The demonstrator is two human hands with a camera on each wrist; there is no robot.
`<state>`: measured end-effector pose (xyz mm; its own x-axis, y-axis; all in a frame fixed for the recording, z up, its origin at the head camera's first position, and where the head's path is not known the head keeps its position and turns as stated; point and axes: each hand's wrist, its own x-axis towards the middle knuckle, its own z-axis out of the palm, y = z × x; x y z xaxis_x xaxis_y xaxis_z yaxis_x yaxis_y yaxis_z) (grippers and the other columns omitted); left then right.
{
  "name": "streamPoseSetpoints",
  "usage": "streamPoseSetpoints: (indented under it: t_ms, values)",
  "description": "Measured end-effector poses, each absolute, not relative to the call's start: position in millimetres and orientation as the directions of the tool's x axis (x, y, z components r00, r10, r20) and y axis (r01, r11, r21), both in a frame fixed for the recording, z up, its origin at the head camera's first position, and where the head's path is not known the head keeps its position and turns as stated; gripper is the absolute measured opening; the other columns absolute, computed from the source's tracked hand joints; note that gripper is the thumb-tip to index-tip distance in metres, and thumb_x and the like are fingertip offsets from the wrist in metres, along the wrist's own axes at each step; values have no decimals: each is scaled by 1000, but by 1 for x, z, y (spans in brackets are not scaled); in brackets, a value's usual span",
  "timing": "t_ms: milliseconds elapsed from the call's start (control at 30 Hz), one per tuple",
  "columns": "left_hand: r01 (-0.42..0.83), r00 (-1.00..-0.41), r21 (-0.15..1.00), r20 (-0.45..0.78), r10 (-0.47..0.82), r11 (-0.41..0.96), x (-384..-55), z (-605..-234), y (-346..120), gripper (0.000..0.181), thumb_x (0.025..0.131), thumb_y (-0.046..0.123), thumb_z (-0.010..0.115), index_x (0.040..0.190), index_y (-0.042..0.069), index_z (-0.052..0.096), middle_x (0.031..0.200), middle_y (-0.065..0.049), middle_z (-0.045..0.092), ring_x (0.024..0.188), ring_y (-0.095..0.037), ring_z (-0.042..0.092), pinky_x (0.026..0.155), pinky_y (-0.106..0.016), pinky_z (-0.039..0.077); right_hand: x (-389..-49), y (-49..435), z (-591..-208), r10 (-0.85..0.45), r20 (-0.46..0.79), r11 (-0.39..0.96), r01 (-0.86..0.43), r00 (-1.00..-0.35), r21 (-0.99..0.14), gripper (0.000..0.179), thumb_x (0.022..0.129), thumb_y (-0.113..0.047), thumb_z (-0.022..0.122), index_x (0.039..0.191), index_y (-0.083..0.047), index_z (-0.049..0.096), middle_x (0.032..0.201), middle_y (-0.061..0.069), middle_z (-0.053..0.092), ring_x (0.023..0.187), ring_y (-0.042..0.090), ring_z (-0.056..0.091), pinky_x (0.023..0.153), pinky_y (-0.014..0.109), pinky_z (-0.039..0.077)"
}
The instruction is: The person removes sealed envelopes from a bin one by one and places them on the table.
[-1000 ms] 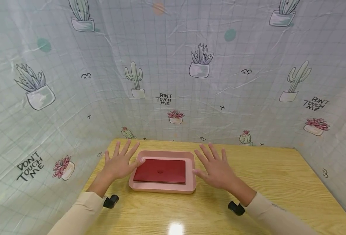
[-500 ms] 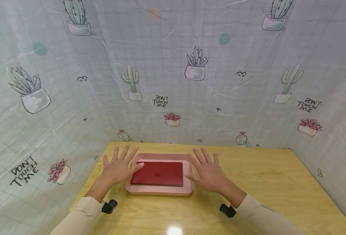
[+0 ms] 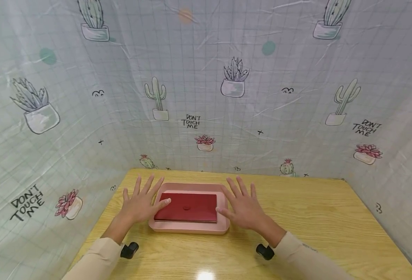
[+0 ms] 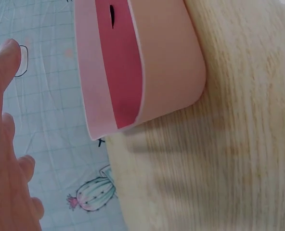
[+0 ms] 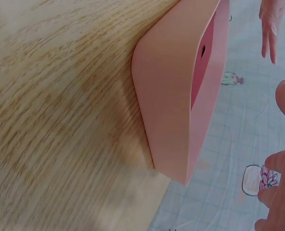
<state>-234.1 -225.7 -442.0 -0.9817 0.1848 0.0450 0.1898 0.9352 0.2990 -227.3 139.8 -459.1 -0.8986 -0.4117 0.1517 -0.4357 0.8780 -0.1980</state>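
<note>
A shallow pink tray [image 3: 188,227] stands on the wooden table, and a flat dark red rectangular object [image 3: 198,204] with a small oval mark lies inside it. My left hand [image 3: 141,204] hovers at the tray's left side with fingers spread, its thumb overlapping the red object's left end in the head view. On the other side my right hand [image 3: 246,208] is spread above the tray's right edge, thumb pointing inward. Both hands hold nothing. From the left wrist, the tray's outer wall [image 4: 174,53] and the left hand's fingers [image 4: 7,55] show apart from each other.
Light wooden tabletop [image 3: 314,217] extends to the right of the tray and in front of it. A cactus-print curtain [image 3: 206,97] encloses the back and both sides. Black wrist cameras [image 3: 129,250] sit under each cuff.
My right hand has moved left, closer to the tray, its thumb now over the tray's right rim. The left hand has barely moved. The head view has shifted slightly.
</note>
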Motion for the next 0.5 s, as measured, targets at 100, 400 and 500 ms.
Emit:
streamPoseSetpoints:
  t_ms: [100, 400, 500]
  values:
    - [187, -982, 296, 44, 182, 937, -234, -446, -228, 92, 94, 78, 49, 168, 31, 21, 177, -13, 10, 159, -53, -5, 111, -87, -5, -229, 136, -461, -412, 145, 876, -435, -900, -208, 83, 99, -70, 47, 167, -25, 27, 177, 8, 14, 164, 40, 2, 121, 79, 2]
    - [185, -983, 284, 45, 180, 941, -235, -453, -233, 92, 94, 79, 47, 168, 32, 21, 177, -14, 12, 158, -56, -2, 111, -87, -2, -236, 129, -467, -396, 176, 882, -426, -901, -200, 81, 99, -70, 48, 165, -26, 31, 176, 9, 19, 164, 40, 5, 120, 80, 5]
    - [181, -983, 282, 34, 179, 942, -234, -456, -233, 91, 94, 79, 48, 168, 34, 20, 177, -14, 12, 158, -55, -3, 111, -87, -4, -237, 127, -470, -391, 160, 889, -417, -906, -191, 82, 99, -70, 47, 166, -27, 29, 176, 8, 18, 164, 40, 5, 121, 79, 5]
